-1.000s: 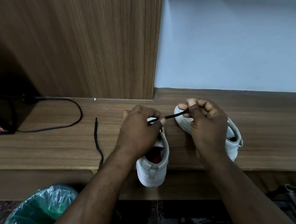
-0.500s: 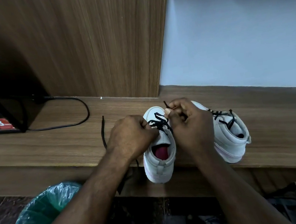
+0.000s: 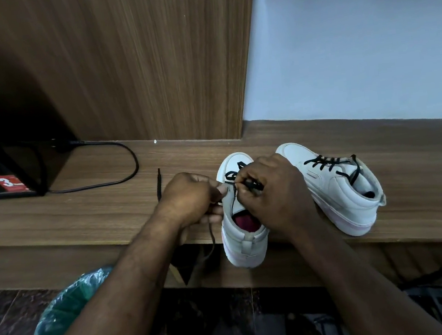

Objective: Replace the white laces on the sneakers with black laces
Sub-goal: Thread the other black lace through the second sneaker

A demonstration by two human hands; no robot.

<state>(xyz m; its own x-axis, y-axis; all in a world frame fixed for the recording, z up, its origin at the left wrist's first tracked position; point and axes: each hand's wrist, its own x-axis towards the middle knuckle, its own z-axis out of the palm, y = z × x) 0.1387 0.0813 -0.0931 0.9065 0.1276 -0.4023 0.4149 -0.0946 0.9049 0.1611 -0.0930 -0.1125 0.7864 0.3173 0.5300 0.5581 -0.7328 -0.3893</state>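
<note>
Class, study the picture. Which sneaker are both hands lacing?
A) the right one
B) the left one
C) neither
B: the left hand and the right hand both pinch the black lace over the left sneaker, while the right sneaker stands beside them, already laced in black.

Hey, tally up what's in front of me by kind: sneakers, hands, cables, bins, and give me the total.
Sneakers: 2, the middle sneaker and the right-side sneaker
Hands: 2, left hand and right hand
Cables: 1, the black cable
Bins: 1, the green-lined bin
Total: 6
</note>
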